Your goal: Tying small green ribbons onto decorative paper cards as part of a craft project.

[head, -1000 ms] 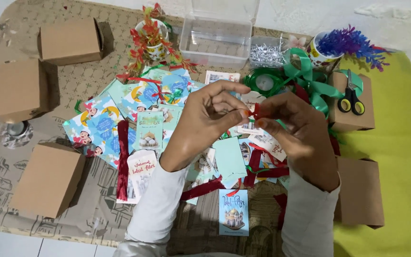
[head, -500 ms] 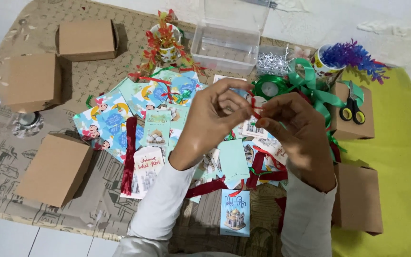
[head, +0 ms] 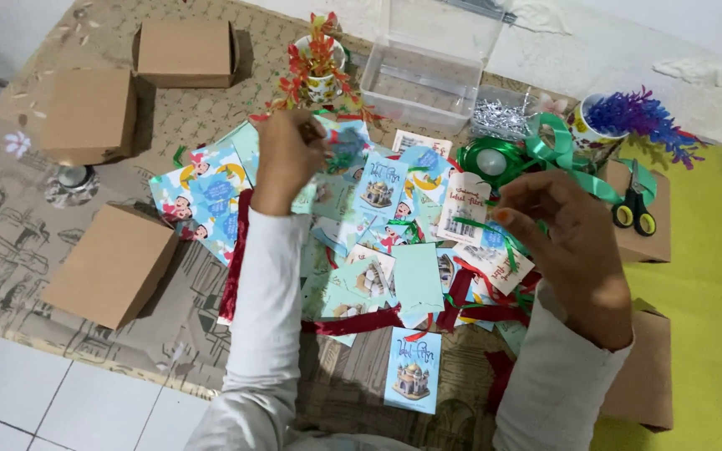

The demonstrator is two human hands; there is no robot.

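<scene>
Right hand (head: 574, 250) pinches a white printed gift tag (head: 467, 207) by its edge, fingers narrowed on it, tag held upright above the card pile so its face stays readable; a thin green ribbon strip (head: 486, 227) trails from the tag, looks threaded through it but too small to tell. Tag sits over the middle of the desk, nearer the far edge than the near one.

Left hand (head: 287, 154) reaches out toward the far edge, fingers curled down over the scattered cards by the red-and-green foliage cup (head: 321, 63); whether it grips anything cannot be told, the palm hides it.

Under both hands: loose pile of small printed cards (head: 378, 250), mostly light blue with cartoon figures and mosque pictures, spread flat so each can be picked out. Red ribbon lengths (head: 353, 321) lie across the pile toward the near edge.

Green ribbon spool (head: 495, 159) with a loose green tail sits just beyond the tag, within easy pull. Scissors (head: 633, 213) with yellow-ringed handles rest on a brown box at the right edge. Clear plastic tub (head: 428, 75) at the far edge, open, silver shreds (head: 503, 117) beside it. Cup of purple foliage (head: 628, 121) at the far right corner. Closed brown cardboard boxes (head: 110, 263) are parked along the left side, apart from the pile.
</scene>
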